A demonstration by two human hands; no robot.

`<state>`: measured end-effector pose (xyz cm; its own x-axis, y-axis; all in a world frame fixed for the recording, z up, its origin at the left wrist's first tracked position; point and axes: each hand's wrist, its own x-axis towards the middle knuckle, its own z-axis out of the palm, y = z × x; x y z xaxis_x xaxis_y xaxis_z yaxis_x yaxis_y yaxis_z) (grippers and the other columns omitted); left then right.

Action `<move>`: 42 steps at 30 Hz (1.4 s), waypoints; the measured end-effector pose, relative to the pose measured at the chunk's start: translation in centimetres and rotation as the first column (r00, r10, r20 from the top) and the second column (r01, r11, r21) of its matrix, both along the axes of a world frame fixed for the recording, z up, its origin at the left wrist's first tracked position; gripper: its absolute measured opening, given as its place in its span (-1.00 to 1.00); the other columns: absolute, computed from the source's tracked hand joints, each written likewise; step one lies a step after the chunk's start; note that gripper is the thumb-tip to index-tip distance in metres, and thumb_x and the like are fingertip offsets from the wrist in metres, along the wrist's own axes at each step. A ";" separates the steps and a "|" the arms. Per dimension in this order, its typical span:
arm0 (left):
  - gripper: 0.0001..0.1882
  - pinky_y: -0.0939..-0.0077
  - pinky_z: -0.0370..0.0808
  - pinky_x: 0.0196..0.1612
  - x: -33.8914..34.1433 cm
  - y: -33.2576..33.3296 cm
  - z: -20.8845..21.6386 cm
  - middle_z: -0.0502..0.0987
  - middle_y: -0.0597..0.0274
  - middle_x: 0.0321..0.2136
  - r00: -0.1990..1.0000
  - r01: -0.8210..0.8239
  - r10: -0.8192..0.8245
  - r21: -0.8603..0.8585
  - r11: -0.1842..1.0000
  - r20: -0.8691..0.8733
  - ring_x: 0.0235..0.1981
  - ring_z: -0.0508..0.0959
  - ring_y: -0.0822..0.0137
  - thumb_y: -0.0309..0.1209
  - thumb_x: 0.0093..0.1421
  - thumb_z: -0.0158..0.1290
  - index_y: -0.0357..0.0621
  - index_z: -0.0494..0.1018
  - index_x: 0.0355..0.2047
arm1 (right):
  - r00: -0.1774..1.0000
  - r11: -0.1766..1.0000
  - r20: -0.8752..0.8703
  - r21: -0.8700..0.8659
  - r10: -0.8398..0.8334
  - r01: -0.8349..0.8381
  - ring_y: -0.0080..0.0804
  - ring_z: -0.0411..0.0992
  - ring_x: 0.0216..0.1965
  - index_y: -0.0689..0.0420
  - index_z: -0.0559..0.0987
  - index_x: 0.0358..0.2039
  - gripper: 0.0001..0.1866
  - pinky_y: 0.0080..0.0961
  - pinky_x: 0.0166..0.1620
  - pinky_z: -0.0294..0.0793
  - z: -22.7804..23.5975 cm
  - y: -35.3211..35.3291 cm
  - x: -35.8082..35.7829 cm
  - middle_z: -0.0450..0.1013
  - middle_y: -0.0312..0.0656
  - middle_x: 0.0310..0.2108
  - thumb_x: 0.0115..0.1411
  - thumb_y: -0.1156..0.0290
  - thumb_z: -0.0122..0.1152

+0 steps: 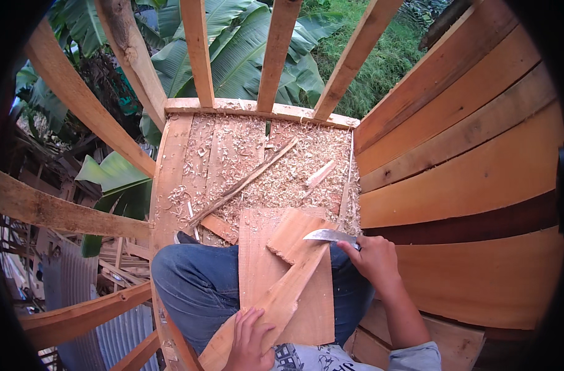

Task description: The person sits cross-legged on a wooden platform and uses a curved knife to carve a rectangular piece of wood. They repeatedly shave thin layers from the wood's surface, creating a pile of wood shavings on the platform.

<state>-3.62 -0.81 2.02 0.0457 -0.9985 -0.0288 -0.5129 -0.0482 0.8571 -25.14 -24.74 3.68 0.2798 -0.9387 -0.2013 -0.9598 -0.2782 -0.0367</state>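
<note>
A knife (326, 235) with a curved, pale metal blade is in my right hand (376, 260), its fingers closed round the handle. The blade lies across the edge of a long, partly shaped piece of wood (288, 290), near its broad, blocky far end. Toward my body this piece tapers, then widens again. My left hand (251, 340) grips that near part, fingers over the top and thumb not clearly seen. Under the piece, a flat wooden board (257, 247) rests across my lap, over my blue trousers (195, 281).
Wood shavings (232, 148) cover the plank floor ahead, with a long thin stick (245, 179), a pale offcut (321, 174) and a small block (219, 229). Wooden railing bars (275, 55) stand ahead and left. A plank wall (455, 179) closes the right side; banana leaves (232, 55) hang beyond.
</note>
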 end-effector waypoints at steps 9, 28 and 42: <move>-0.41 -0.20 -0.04 0.33 1.8 1.7 -2.0 0.24 -0.06 0.12 0.990 0.034 -0.019 0.106 0.994 -0.140 0.24 0.21 -0.17 -0.46 -0.24 0.19 -0.13 0.38 -0.08 | 0.966 0.981 0.171 0.038 -0.193 0.190 0.13 0.48 -0.48 0.23 0.57 -0.57 -0.39 -0.09 -0.38 0.44 2.3 0.7 0.1 0.45 0.11 -0.62 0.20 -0.15 0.08; -0.39 -0.08 0.01 0.33 2.0 1.6 -2.5 0.30 -0.08 0.10 0.994 0.021 -0.013 0.073 0.997 -0.111 0.24 0.25 -0.13 -0.47 -0.25 0.21 -0.16 0.36 -0.08 | 0.919 0.993 0.389 -0.066 -0.063 0.096 0.13 0.46 -0.53 0.27 0.53 -0.58 -0.41 -0.12 -0.43 0.41 -2.0 -0.5 1.4 0.41 0.12 -0.65 0.23 -0.08 0.09; -0.42 0.28 0.30 0.19 6.7 -1.4 3.3 0.46 -0.07 -0.05 0.989 -0.102 0.137 0.419 0.902 -0.055 0.07 0.45 0.12 -0.54 -0.17 0.02 -0.25 0.29 -0.02 | 0.770 0.979 0.616 0.003 -0.163 0.204 0.03 0.49 -0.54 0.16 0.62 -0.41 -0.52 -0.14 -0.43 0.42 -7.5 -3.9 1.9 0.42 0.03 -0.69 0.23 -0.06 0.10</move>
<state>3.10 -2.21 5.34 0.1437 -0.8831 -0.4466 -0.4106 -0.4638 0.7851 -23.26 -28.67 -3.83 0.1457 -0.9893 0.0109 -0.7741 -0.1208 -0.6214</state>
